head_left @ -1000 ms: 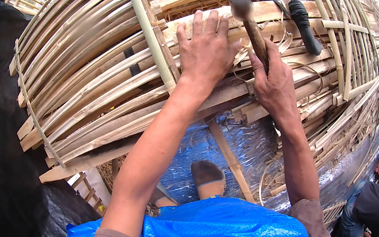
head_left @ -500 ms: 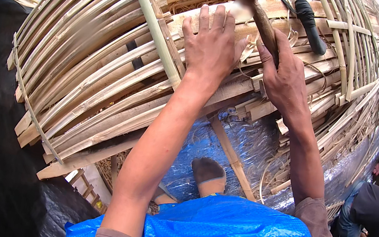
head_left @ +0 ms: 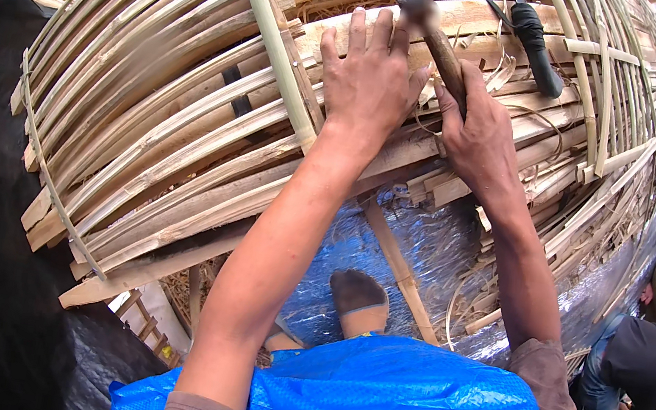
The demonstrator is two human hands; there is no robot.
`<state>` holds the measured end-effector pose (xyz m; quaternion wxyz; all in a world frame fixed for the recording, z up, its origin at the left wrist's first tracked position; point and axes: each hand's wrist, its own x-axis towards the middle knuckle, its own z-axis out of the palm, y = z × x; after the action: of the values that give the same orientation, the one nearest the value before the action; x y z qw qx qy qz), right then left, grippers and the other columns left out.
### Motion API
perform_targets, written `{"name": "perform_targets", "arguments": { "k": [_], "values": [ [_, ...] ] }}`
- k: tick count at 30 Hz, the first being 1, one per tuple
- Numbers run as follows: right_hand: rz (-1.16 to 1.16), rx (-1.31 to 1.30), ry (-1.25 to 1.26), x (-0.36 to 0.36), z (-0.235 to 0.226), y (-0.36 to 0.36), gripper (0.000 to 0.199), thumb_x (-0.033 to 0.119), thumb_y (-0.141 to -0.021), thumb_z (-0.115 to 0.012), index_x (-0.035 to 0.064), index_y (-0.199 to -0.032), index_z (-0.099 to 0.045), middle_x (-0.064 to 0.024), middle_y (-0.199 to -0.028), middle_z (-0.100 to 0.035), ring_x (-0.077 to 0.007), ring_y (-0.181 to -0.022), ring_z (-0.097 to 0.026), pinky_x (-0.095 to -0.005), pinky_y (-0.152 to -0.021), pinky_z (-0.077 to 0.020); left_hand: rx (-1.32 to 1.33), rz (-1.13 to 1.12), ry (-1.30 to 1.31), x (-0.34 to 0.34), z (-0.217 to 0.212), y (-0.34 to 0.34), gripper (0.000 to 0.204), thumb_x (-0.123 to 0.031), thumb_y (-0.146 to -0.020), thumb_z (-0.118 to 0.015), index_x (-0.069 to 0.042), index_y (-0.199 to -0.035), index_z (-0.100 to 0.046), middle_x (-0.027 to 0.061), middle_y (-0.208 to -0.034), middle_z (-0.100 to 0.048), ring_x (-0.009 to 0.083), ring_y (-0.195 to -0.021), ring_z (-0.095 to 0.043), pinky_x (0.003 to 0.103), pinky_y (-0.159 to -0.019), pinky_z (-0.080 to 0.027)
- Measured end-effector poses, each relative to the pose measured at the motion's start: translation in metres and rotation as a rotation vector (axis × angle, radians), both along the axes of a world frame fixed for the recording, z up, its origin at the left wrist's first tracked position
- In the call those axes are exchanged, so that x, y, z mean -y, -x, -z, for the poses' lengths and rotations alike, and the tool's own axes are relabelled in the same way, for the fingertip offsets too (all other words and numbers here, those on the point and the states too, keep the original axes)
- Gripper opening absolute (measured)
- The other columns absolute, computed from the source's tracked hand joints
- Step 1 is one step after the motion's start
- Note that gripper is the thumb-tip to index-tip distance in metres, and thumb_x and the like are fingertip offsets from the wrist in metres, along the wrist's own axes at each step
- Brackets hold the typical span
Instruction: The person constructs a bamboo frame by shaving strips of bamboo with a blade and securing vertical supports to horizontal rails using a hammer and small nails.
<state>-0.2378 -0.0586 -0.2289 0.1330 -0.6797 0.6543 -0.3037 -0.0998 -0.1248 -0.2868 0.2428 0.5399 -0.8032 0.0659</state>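
My right hand (head_left: 482, 139) is wrapped round the wooden handle of a hammer (head_left: 446, 56). The hammer's dark head points away to the upper left, just beyond my left fingertips and above the wood. Palm down, my left hand (head_left: 367, 82) lies on the wooden strips with its fingers spread. What is under the palm is hidden. To its left a greenish bamboo bar (head_left: 272, 42) crosses a row of long pale slats (head_left: 174, 146). A blade with a black wrapped handle (head_left: 534, 49) lies on the wood beyond my right hand.
More bamboo strips and shavings (head_left: 561, 139) lie to the right, beside a lattice of thin strips (head_left: 603, 68). A blue sheet (head_left: 399, 405) covers my lap. My foot (head_left: 357, 300) rests on a shiny tarp (head_left: 435, 231). Another person (head_left: 633, 365) crouches at the right.
My right hand has moved slightly left with the hammer, and the hammer's head has shifted left and a little nearer. My left hand stays almost in place on the wood.
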Motion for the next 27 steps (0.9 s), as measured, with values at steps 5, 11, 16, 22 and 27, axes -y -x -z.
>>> {"name": "perform_targets", "arguments": {
  "k": [5,11,16,22,27],
  "values": [
    [0.028,0.056,-0.035,0.003,-0.021,-0.004,0.024,0.016,-0.101,-0.06,0.0006,-0.117,-0.054,-0.0299,-0.081,-0.066,-0.0495,-0.078,-0.066,-0.0535,-0.066,-0.0492,0.025,-0.022,0.026,0.0,0.004,-0.003,0.063,-0.057,-0.096,-0.059,-0.013,-0.141,-0.059,0.0093,-0.148,-0.053,0.0312,-0.141,-0.046,0.06,-0.112,-0.032],
    [-0.014,-0.016,0.074,0.001,-0.001,0.006,0.023,0.016,-0.101,-0.061,0.0001,-0.116,-0.054,-0.0303,-0.083,-0.066,-0.0495,-0.08,-0.066,-0.0535,-0.067,-0.0486,-0.014,0.003,0.039,0.0,0.0,0.002,0.064,-0.057,-0.095,-0.06,-0.012,-0.14,-0.06,0.0099,-0.148,-0.055,0.0323,-0.139,-0.049,0.06,-0.111,-0.033],
    [0.024,0.058,0.036,0.003,-0.025,-0.005,0.023,0.016,-0.101,-0.06,0.0016,-0.118,-0.053,-0.0304,-0.079,-0.065,-0.0508,-0.078,-0.066,-0.0549,-0.065,-0.0492,-0.016,-0.004,0.034,-0.001,0.001,-0.003,0.062,-0.056,-0.095,-0.061,-0.014,-0.14,-0.061,0.0101,-0.147,-0.056,0.0337,-0.138,-0.05,0.06,-0.112,-0.033],
    [0.026,0.016,0.004,0.0,-0.007,0.0,0.022,0.015,-0.101,-0.06,0.0024,-0.116,-0.052,-0.03,-0.078,-0.065,-0.0514,-0.076,-0.065,-0.0559,-0.063,-0.048,-0.038,-0.001,0.053,-0.003,0.003,-0.001,0.06,-0.056,-0.095,-0.061,-0.013,-0.137,-0.064,0.0099,-0.146,-0.057,0.0335,-0.139,-0.05,0.059,-0.112,-0.034],
    [0.051,0.141,-0.033,0.0,-0.035,-0.009,0.022,0.015,-0.1,-0.06,0.0012,-0.116,-0.053,-0.0297,-0.078,-0.065,-0.0507,-0.075,-0.065,-0.0548,-0.063,-0.0479,-0.028,-0.011,0.045,-0.002,0.004,-0.005,0.061,-0.057,-0.095,-0.061,-0.014,-0.138,-0.063,0.0102,-0.147,-0.057,0.0338,-0.138,-0.051,0.059,-0.112,-0.034]
  ]
}}
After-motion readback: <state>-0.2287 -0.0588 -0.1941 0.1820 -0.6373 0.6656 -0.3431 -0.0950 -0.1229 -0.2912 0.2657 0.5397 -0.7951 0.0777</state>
